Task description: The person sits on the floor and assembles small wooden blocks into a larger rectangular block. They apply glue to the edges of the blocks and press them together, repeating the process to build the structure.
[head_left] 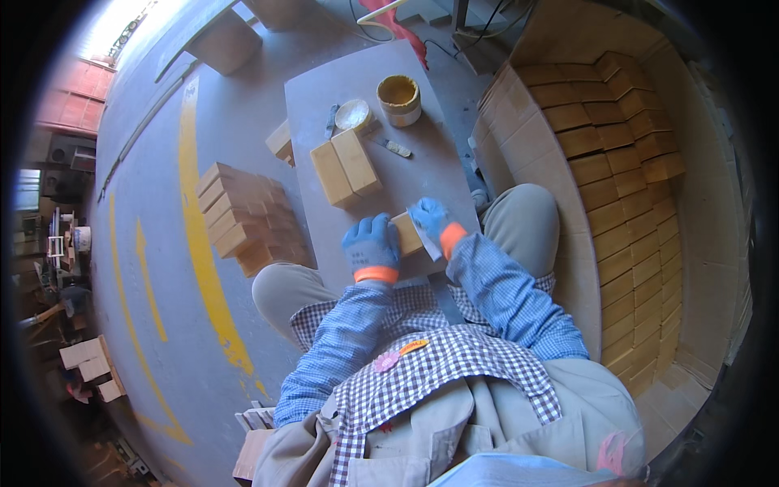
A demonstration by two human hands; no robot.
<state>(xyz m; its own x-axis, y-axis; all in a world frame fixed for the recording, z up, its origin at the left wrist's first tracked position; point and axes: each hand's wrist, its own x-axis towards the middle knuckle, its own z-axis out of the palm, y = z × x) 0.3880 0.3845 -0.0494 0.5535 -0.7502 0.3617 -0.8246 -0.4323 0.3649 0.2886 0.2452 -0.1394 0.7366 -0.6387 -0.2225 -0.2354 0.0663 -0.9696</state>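
Both my hands wear blue gloves with orange cuffs. At the near end of the grey board, my left hand [372, 246] grips the left end of a light wooden block [407, 234]. My right hand [432, 217] is at the block's right end, its fingers closed on a thin white sheet [425, 243] that hangs down along that end. Whether the sheet is paper or sandpaper I cannot tell. Two more wooden blocks [345, 169] stand side by side just beyond my left hand.
On the grey board [324, 77] are a tin of yellowish paste [398, 101], a white round dish [352, 115] and a small putty knife [398, 148]. Stacked blocks [247, 215] stand on the left. At right, a large cardboard box [527, 122] holds rows of blocks [629, 235].
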